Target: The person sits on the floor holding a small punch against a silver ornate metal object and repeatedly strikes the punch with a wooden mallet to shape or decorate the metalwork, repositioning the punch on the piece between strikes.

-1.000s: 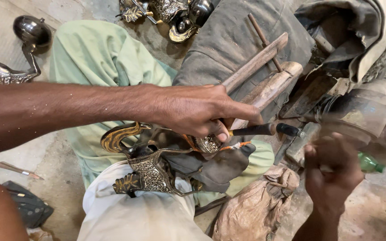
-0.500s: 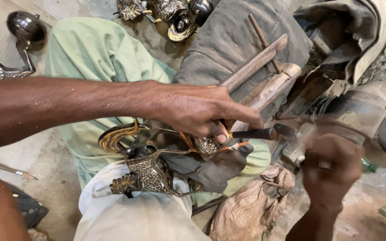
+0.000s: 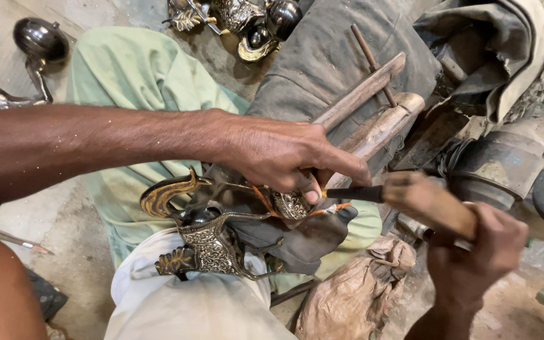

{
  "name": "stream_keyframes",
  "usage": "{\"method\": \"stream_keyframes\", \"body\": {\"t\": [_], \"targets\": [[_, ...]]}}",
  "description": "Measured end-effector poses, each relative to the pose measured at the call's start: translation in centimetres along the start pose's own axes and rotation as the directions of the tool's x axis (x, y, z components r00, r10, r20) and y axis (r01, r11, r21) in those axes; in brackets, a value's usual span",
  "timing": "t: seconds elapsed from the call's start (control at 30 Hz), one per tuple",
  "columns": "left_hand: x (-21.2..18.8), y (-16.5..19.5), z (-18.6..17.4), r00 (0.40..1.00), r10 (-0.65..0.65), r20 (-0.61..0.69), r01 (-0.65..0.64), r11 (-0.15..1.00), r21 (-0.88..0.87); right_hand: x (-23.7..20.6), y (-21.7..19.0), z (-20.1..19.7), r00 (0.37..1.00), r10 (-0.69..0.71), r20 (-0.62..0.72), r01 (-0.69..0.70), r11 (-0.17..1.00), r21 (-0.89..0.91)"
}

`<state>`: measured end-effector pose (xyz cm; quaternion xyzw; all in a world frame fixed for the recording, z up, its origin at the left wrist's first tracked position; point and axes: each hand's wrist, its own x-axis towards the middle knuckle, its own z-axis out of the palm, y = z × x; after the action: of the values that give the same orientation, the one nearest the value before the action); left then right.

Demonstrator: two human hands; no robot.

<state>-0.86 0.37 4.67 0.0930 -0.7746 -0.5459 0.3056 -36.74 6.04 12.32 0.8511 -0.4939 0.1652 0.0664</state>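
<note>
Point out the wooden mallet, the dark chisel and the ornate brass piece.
wooden mallet (image 3: 426, 204), head view, on its wooden head.
dark chisel (image 3: 355, 194), head view, mid-shaft.
ornate brass piece (image 3: 209, 249), head view, on its embossed body.

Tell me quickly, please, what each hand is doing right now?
Left hand: closed, pinching a dark punch against the ornate brass piece.
Right hand: closed around a wooden mallet.

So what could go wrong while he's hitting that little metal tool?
The mallet meets the dark punch right beside the left hand, so a miss could hurt those fingers. The ornate brass piece only rests on a lap, so it might slip and get dented.
</note>
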Motion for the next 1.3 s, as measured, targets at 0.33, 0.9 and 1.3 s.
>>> {"method": "stream_keyframes", "body": {"t": [0.33,0.9,1.3], "targets": [[0.1,-0.6,0.0,0.998,-0.028,0.06,0.029,0.999,-0.019,0.1,0.5,-0.5,0.999,-0.039,0.028,0.042,0.993,-0.107],[-1.3,-1.7,-0.6,0.953,-0.302,-0.001,0.296,0.933,-0.205,2.0,-0.3,-2.0,0.987,-0.021,0.157,0.035,0.996,-0.082],[-2.5,-2.8,0.7,0.942,-0.237,-0.239,0.2,0.965,-0.168,7.9,0.7,0.0,0.955,0.023,0.297,-0.156,0.889,0.43]]}}
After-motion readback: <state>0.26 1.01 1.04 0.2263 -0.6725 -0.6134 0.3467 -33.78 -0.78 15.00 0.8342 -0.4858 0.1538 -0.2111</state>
